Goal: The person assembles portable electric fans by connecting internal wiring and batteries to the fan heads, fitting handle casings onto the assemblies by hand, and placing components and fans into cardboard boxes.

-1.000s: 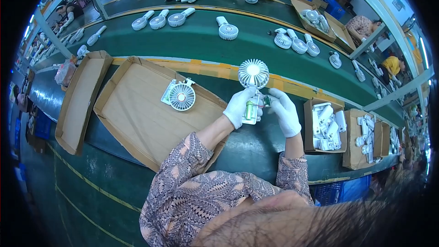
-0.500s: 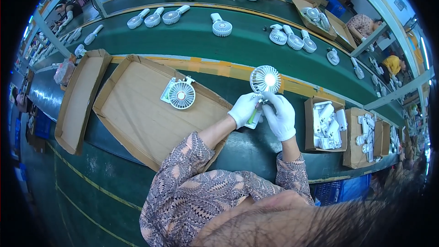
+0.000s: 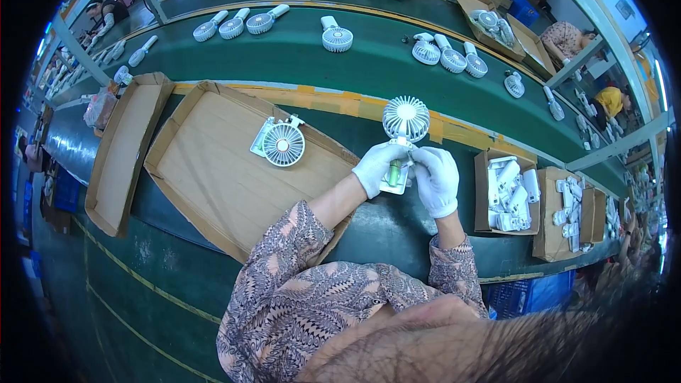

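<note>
Both my hands wear white gloves and meet at the neck of a white handheld fan point(image 3: 406, 119), its round grille pointing away from me. My left hand point(image 3: 377, 168) grips it from the left, fingers closed. From the other side my right hand point(image 3: 435, 179) pinches the same fan near its neck. Between the gloves the handle shows opened up, with a green cylinder point(image 3: 394, 174) inside. A second white fan point(image 3: 283, 145) lies in the shallow cardboard tray point(image 3: 213, 191) to the left, its handle also open.
A green conveyor belt point(image 3: 284, 50) carries several white fans beyond the bench. Right of my hands, a cardboard box point(image 3: 482, 198) holds white handle parts, with another parts box point(image 3: 545, 230) beside it. A narrow cardboard tray point(image 3: 117, 170) stands far left. Across the belt, a person handles a fan.
The fan in my hands has turned more upright and shifted slightly left, so the green cylinder shows more plainly. Fans on the belt have moved a little left.
</note>
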`<action>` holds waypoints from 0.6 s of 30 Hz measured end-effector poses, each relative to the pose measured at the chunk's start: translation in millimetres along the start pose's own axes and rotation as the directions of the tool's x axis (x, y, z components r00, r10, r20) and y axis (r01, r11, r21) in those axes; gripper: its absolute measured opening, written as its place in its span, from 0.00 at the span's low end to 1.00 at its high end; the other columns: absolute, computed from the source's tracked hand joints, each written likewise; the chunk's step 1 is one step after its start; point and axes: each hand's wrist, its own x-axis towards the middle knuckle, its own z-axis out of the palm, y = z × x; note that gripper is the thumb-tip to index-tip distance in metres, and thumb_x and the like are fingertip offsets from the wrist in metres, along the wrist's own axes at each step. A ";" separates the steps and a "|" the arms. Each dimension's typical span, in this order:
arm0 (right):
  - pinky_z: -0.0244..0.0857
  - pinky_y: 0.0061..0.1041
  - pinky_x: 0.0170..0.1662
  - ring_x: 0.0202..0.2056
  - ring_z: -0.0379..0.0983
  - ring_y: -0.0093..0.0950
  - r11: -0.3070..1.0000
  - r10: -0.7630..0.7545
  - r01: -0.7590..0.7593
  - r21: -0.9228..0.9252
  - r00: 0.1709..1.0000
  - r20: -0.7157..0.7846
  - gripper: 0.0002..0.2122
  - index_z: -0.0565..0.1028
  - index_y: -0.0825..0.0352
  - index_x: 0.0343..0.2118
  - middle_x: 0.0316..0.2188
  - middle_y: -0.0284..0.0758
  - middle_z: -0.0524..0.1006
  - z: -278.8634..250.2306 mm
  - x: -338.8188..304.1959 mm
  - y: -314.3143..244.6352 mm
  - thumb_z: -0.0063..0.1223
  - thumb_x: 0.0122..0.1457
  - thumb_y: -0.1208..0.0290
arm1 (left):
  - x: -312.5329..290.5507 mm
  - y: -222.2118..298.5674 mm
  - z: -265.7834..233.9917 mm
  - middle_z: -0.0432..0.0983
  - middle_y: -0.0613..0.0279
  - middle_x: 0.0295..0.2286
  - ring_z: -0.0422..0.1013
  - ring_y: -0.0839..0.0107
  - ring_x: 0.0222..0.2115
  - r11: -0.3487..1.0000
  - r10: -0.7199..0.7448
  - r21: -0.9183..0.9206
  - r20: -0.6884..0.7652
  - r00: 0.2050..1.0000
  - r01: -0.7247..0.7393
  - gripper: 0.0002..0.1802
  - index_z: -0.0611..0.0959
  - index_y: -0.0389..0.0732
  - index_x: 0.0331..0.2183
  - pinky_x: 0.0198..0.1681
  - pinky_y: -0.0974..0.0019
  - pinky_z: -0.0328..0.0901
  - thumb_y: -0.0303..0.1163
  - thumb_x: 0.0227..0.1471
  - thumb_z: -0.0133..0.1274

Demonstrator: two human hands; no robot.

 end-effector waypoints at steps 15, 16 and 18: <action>0.65 0.19 0.35 0.29 0.70 0.21 0.654 0.622 -0.669 0.354 0.741 0.251 0.12 0.75 0.68 0.39 0.29 0.34 0.75 9.8 -12.7 28.8 0.48 0.49 0.79 | 5.8 -11.2 0.8 0.74 0.53 0.26 0.73 0.63 0.21 0.994 -0.038 -0.107 -0.037 0.999 0.034 0.20 0.71 0.37 0.39 0.21 0.60 0.72 0.46 0.56 0.39; 0.64 0.20 0.34 0.29 0.71 0.23 0.726 0.565 -0.616 0.307 0.788 0.246 0.12 0.76 0.67 0.38 0.28 0.35 0.75 8.6 -11.1 28.7 0.49 0.49 0.79 | 4.9 -10.8 1.6 0.73 0.53 0.26 0.73 0.64 0.21 0.998 -0.024 -0.058 -0.081 0.996 0.019 0.21 0.70 0.37 0.39 0.21 0.60 0.72 0.47 0.57 0.38; 0.64 0.21 0.33 0.28 0.71 0.26 0.788 0.507 -0.559 0.259 0.827 0.243 0.12 0.76 0.67 0.38 0.27 0.36 0.74 7.3 -8.8 29.0 0.49 0.48 0.79 | 4.6 -11.2 0.9 0.73 0.54 0.26 0.73 0.64 0.21 0.999 -0.036 -0.037 -0.110 0.993 0.032 0.22 0.70 0.38 0.39 0.20 0.61 0.71 0.48 0.57 0.38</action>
